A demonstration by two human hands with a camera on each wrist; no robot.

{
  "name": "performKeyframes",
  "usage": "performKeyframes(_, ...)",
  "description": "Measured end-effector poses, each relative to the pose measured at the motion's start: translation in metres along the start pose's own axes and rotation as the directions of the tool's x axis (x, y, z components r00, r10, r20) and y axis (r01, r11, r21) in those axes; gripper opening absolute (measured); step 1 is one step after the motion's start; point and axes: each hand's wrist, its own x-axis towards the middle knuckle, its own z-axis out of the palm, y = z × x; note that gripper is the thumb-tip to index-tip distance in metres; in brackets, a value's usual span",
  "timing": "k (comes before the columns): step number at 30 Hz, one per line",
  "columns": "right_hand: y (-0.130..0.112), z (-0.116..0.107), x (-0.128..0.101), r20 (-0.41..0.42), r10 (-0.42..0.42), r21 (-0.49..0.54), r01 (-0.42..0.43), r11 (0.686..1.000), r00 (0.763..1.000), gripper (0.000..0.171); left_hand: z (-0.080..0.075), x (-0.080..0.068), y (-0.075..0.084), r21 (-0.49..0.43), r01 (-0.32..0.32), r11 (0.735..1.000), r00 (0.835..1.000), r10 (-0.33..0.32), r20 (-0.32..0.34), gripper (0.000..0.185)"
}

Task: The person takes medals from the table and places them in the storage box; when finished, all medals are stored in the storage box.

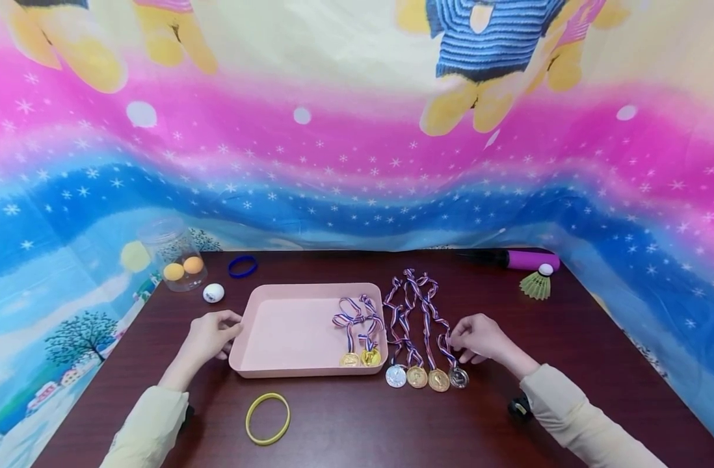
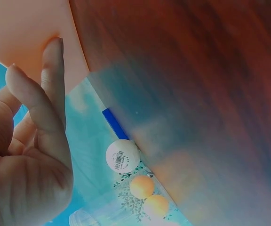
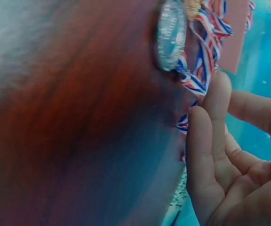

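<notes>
My left hand is at the left end of a pink tray, and in the left wrist view a fingertip touches the tray's wall. Inside the tray's right end lie two gold-coloured medals with striped ribbons. Several more medals lie in a row right of the tray, among them a silver one and a dark one. My right hand is beside the dark medal's ribbon, its fingertips at the ribbon with fingers loosely bent. No grip on the ribbon shows.
A yellow wristband lies in front of the tray. Behind left are a white ball, a blue wristband and a clear jar with two orange balls. A shuttlecock and a purple-handled pump lie back right.
</notes>
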Motion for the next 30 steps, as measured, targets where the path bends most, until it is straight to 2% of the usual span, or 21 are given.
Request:
performKeyframes(11, 0.008, 0.012, 0.002, -0.024, 0.016, -0.060, -0.017, 0.998, 1.000, 0.020, 0.000, 0.000, 0.000, 0.001, 0.001, 1.000, 1.000, -0.001, 0.000, 0.027)
performKeyframes(23, 0.010, 0.016, 0.002, -0.028, -0.032, -0.090, 0.030, 0.996, 0.999, 0.008, 0.000, -0.001, 0.001, 0.002, -0.004, 1.000, 1.000, 0.004, 0.000, 0.027)
performKeyframes(30, 0.008, 0.015, 0.001, -0.052, -0.057, -0.124, 0.050, 0.991, 0.997, 0.010, 0.000, -0.001, 0.002, 0.004, -0.005, 1.000, 1.000, 0.005, -0.003, 0.027)
